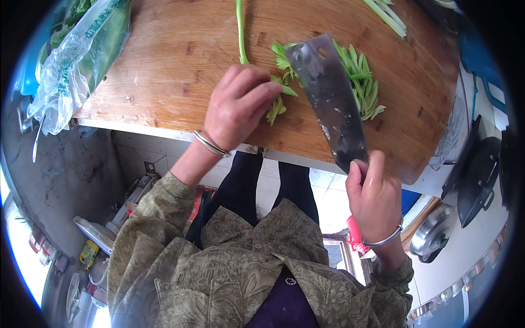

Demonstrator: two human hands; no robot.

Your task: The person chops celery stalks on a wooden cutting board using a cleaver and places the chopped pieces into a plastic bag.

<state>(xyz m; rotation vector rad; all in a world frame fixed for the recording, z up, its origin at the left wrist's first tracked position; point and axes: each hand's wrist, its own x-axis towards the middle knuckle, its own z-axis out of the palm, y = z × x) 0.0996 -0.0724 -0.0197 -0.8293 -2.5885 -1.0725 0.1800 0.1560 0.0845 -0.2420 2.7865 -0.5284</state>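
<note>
A wooden cutting board (176, 82) lies before me. My left hand (240, 104), with a bracelet at its wrist, is curled around the near end of a green celery stalk (241, 33) that runs away from me. Leafy celery bits (283, 55) stick out and lie just right of those fingers. In my right hand (375, 201) is the handle of a broad cleaver (328, 94), its dark blade speckled with white and slanting up to the left over the board. A pile of slant-cut celery pieces (363, 82) lies to the blade's right, partly hidden by it.
A clear plastic bag (78, 65) with leafy greens overhangs the board's left edge. Pale celery stalks (387, 16) lie at the far right of the board. Right of the board are a black pan or lid (478, 180) and a shiny metal lid (432, 233).
</note>
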